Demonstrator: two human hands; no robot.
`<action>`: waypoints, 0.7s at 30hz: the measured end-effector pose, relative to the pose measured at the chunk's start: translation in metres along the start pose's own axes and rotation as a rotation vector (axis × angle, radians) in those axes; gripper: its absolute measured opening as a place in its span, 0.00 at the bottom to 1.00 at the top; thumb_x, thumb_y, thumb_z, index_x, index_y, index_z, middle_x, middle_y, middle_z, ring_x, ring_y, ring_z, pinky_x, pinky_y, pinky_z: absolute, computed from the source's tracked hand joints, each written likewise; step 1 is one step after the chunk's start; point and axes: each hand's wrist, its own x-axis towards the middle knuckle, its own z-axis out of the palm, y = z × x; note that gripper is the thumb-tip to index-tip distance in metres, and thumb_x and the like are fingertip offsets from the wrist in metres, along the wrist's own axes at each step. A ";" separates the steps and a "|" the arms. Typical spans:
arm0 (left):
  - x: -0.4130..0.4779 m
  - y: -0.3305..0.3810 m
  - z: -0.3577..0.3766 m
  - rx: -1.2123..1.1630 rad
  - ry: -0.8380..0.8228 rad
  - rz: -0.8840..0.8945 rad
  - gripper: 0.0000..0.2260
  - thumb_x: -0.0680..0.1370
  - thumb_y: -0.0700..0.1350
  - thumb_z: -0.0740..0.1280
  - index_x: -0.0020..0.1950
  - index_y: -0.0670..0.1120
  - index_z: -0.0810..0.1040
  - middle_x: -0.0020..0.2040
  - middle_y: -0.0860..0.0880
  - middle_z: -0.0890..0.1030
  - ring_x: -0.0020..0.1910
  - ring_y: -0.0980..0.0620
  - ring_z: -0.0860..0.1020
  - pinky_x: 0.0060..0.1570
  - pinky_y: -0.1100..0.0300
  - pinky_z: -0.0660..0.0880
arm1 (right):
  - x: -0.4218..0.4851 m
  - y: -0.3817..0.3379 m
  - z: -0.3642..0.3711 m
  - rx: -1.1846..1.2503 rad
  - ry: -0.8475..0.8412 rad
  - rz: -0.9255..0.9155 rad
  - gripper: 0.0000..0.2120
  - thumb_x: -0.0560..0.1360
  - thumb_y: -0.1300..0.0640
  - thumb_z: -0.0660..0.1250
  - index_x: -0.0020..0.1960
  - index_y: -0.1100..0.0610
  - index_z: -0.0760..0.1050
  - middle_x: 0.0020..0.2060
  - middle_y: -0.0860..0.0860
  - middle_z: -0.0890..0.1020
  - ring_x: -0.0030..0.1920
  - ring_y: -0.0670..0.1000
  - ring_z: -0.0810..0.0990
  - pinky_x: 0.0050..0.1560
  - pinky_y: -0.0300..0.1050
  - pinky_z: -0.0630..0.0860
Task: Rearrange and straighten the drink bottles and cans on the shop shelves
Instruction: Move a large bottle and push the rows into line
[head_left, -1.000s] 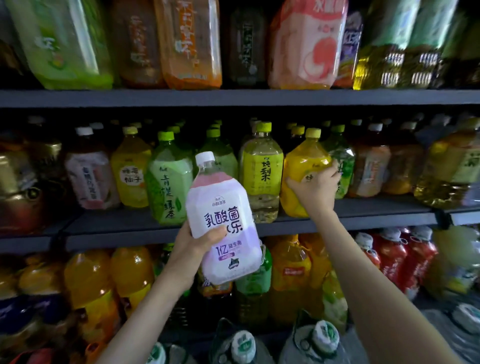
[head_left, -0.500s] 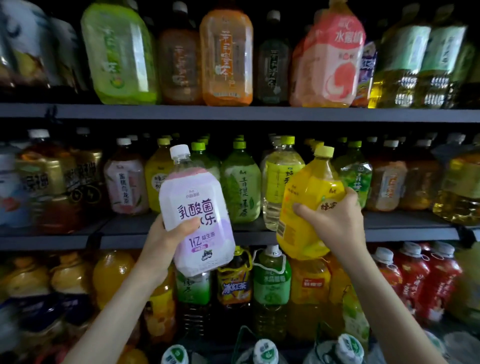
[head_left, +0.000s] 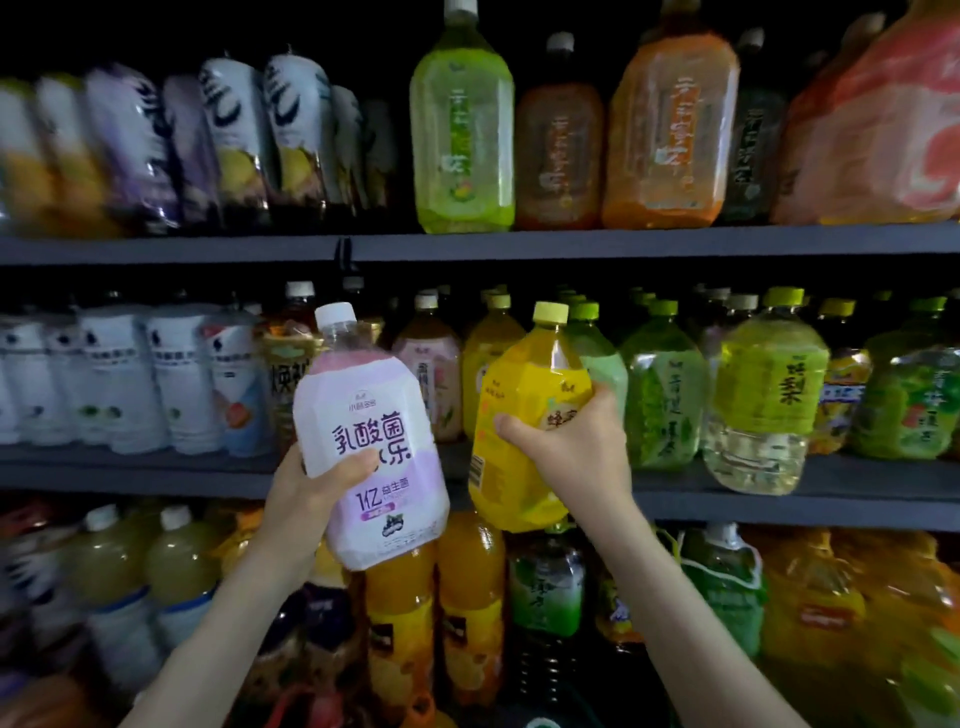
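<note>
My left hand (head_left: 306, 488) grips a white and purple bottle (head_left: 371, 447) with a white cap, held upright in front of the middle shelf (head_left: 156, 478). My right hand (head_left: 576, 447) grips a yellow bottle (head_left: 524, 415) with a yellow-green cap, lifted clear of the shelf and tilted slightly left. The two bottles hang side by side, a small gap between them. Behind the yellow bottle stand green-labelled tea bottles (head_left: 662, 395) and a pale pear drink bottle (head_left: 763, 395).
The top shelf (head_left: 571, 241) carries large green, orange and pink bottles and blurred white ones at left. White bottles (head_left: 119, 379) fill the middle shelf's left part. The bottom shelf holds orange juice bottles (head_left: 400, 613), pale yellow and green ones, packed tight.
My right hand lifted the yellow bottle off the middle shelf and brought it forward beside the white and purple bottle. The view has swung left, showing more of the shelves' left side.
</note>
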 end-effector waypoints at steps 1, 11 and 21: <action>0.001 -0.001 -0.005 -0.004 0.009 0.010 0.30 0.52 0.55 0.75 0.53 0.50 0.79 0.46 0.50 0.85 0.45 0.48 0.84 0.35 0.58 0.80 | 0.003 -0.004 0.012 -0.026 0.006 0.010 0.53 0.59 0.35 0.76 0.73 0.59 0.56 0.64 0.54 0.71 0.64 0.58 0.72 0.58 0.56 0.75; 0.024 -0.020 -0.015 0.020 0.013 -0.006 0.35 0.51 0.55 0.76 0.56 0.49 0.76 0.48 0.50 0.85 0.45 0.51 0.84 0.37 0.58 0.80 | 0.018 -0.012 0.086 -0.306 0.119 -0.094 0.58 0.64 0.36 0.75 0.76 0.63 0.45 0.68 0.58 0.63 0.68 0.59 0.66 0.56 0.52 0.74; 0.039 -0.032 -0.012 -0.019 -0.045 -0.059 0.23 0.62 0.45 0.74 0.56 0.48 0.77 0.47 0.49 0.85 0.46 0.49 0.84 0.37 0.58 0.80 | 0.026 0.015 0.084 -0.692 0.277 -0.364 0.59 0.57 0.27 0.69 0.70 0.71 0.64 0.45 0.59 0.76 0.42 0.57 0.77 0.39 0.48 0.77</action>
